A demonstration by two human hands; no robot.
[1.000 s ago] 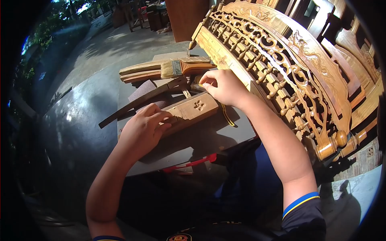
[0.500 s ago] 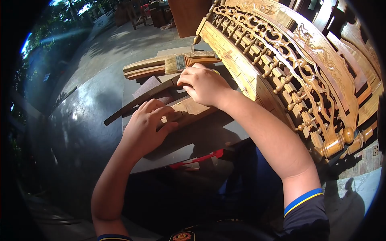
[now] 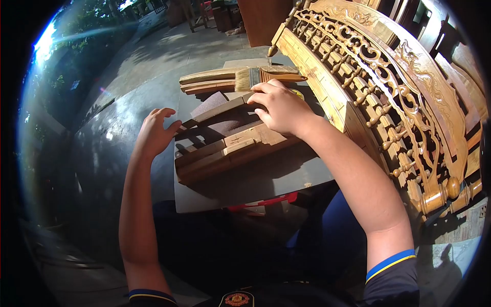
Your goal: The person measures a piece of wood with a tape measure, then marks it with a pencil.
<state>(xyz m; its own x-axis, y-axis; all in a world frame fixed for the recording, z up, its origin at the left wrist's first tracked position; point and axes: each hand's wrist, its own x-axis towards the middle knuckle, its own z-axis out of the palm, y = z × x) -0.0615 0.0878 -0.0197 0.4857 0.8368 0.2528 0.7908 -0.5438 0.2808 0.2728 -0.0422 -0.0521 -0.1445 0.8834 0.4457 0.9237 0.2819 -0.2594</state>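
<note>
A long, narrow dark wood strip (image 3: pixel 220 110) slants across a small work board. My right hand (image 3: pixel 281 106) is at its upper right end, fingers curled down around it. My left hand (image 3: pixel 156 130) is by the lower left end, thumb and fingers apart in a C shape; that end is partly hidden by the hand. Below the strip lies a sheet of brownish sandpaper (image 3: pixel 210 104). A thicker notched wooden piece (image 3: pixel 230 151) rests nearer to me. Just beyond my right fingers is a paintbrush (image 3: pixel 250 78) with pale bristles and a wooden handle.
Several wood lengths (image 3: pixel 204 83) are stacked under the brush. The grey board (image 3: pixel 291 176) has its front edge close to my lap, with a red object (image 3: pixel 286 199) beneath it. A carved, varnished wooden panel with spindles (image 3: pixel 378 77) stands along the right side.
My left hand has moved left and up, from over the notched piece to the strip's left end. My right hand stays at the strip's right end. The view has shifted left.
</note>
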